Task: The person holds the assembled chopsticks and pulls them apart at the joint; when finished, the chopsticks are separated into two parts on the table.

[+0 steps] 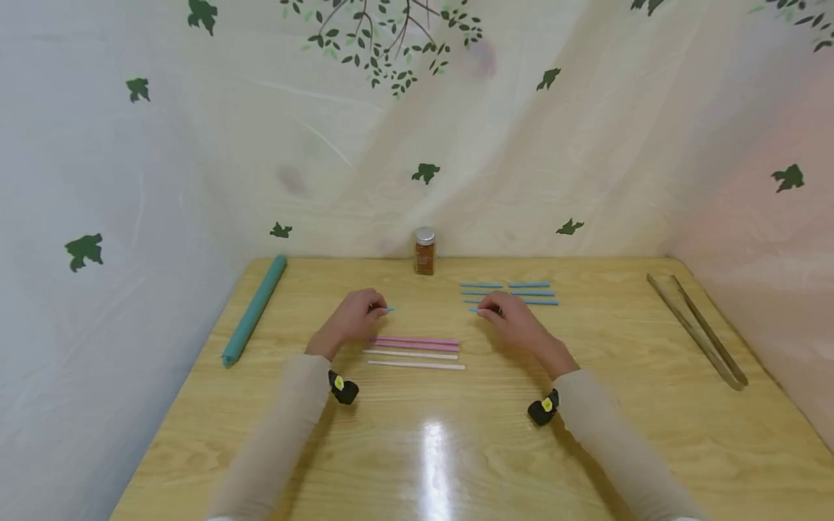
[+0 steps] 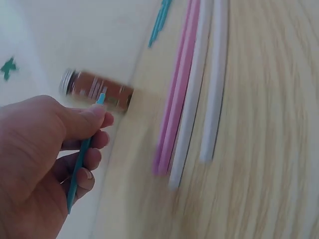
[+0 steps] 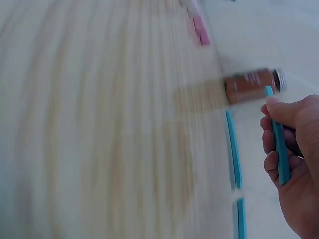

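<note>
My left hand (image 1: 352,315) pinches a thin blue stick piece (image 2: 79,172) between thumb and fingers, held off the tabletop. On the right, my right hand (image 1: 516,318) grips a thicker blue stick piece (image 3: 280,149) the same way, its end pointing left. Short blue stick pieces (image 1: 529,284) lie in rows just beyond the right hand, which partly covers them. Two pink chopsticks (image 1: 417,339) and two white chopsticks (image 1: 417,365) lie side by side between the hands, nearer the body.
A spice jar (image 1: 425,257) with a silver lid stands at the table's back edge. A teal roll (image 1: 255,311) lies along the left side, and metal tongs (image 1: 692,333) lie at the right. Patterned cloth (image 1: 365,145) hangs around the wooden table (image 1: 482,449).
</note>
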A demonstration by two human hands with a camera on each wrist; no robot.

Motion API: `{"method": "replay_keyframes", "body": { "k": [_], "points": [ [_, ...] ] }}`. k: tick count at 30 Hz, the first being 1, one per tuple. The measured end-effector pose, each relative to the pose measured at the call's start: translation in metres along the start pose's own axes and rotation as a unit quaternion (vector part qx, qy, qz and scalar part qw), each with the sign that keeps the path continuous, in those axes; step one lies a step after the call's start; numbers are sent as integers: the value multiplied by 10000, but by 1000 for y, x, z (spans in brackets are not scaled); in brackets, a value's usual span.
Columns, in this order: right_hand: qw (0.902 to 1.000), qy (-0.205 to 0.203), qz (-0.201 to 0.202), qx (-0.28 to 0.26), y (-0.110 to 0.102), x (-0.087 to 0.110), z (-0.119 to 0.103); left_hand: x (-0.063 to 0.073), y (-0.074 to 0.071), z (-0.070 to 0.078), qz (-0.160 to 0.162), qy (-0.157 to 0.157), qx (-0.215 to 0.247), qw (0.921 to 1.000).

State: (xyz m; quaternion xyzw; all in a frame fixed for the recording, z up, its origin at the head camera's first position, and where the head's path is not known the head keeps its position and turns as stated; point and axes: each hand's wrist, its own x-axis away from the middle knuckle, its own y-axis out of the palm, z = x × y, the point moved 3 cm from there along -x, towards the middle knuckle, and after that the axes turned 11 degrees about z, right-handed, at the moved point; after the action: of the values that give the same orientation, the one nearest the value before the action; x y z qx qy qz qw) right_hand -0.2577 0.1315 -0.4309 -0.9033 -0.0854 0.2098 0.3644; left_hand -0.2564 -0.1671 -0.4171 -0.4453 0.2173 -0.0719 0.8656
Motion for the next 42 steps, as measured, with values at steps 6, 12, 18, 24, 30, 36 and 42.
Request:
{"method": "replay_keyframes", "body": {
  "k": [6, 12, 18, 24, 30, 36, 42],
  "points": [
    [9998, -1, 159, 93, -15, 6, 15, 2, 1, -10, -53, -90, 120, 9999],
    [9996, -161, 214, 64, -15, 7, 17, -8, 18, 10, -137, 119, 263, 9995],
    [9994, -100, 315, 143, -25, 13, 27, -20, 31, 28, -241, 51, 202, 9995],
    [9979, -87, 601, 244, -40, 18, 41, -31, 47, 47, -382, 18, 176, 9991],
    [9957, -52, 867, 316, -51, 22, 55, -42, 67, 66, -462, 318, 126, 9983],
    [9950, 105, 928, 350, -59, 25, 66, -53, 86, 82, -460, 504, 111, 9976],
    [9943, 234, 923, 469, -66, 28, 76, -60, 104, 93, -485, 438, 159, 9977]
  ]
}}
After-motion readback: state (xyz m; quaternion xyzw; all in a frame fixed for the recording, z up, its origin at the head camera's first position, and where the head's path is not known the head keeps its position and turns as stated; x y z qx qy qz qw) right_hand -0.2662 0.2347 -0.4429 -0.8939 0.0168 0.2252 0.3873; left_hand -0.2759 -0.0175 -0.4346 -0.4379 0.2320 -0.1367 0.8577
